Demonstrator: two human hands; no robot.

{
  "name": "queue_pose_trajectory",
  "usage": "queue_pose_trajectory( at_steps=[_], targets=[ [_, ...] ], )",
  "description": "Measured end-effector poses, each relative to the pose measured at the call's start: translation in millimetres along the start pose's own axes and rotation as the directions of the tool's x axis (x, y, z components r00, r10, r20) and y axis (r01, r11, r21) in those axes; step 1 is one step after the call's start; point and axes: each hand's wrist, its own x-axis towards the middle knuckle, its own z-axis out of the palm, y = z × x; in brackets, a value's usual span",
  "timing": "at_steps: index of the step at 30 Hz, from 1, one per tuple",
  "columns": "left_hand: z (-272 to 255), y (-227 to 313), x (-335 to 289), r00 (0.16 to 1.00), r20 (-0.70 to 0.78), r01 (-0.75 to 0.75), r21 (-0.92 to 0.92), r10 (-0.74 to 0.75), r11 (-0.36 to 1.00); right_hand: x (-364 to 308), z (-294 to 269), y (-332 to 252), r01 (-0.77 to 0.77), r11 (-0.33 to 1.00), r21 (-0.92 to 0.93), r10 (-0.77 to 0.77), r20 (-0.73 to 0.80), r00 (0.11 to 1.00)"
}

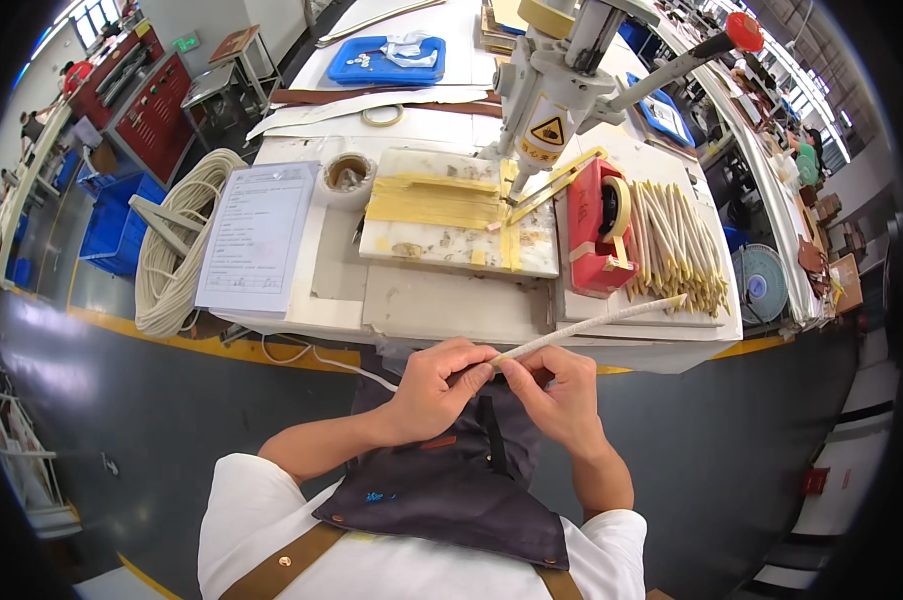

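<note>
Between my two hands is one end of a pale cord (602, 325), held in front of the table's near edge. My left hand (440, 382) pinches the cord's tip with thumb and fingers. Right beside it, my right hand (555, 388) is closed on the same end. The cord slants up to the right, its far end yellowish and lying by a bundle of similar cord pieces (672, 240) with yellow ends. Left of that bundle stands a red tape dispenser (594, 235) with a roll of yellowish tape.
A hand press (547, 110) with a red-knobbed lever (744, 32) stands over a white slab (402, 240) covered with yellow tape. To its left are a tape roll (348, 176), a printed sheet (257, 235) and a large cord coil (157, 290). A blue tray (347, 72) lies farther back.
</note>
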Motion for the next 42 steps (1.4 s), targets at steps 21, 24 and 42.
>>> queue_pose_trajectory(
  at_steps=[21,24,42],
  targets=[
    [8.3,10.3,2.7,0.892,-0.023,-0.418,0.335,0.451,0.844,-0.2,-27.6,-9.0,0.355,0.912,-0.207,-0.343,0.092,0.935],
    [8.9,8.8,1.8,0.851,0.029,-0.495,0.377,0.525,0.783,2.0,-26.1,0.1,0.365,0.923,-0.122,-0.357,0.084,0.930],
    [-5.1,3.6,4.6,0.528,0.819,0.834,-0.449,-0.225,0.320,-13.8,3.7,24.6,0.232,0.807,0.543,-0.230,-0.073,0.970]
  ],
)
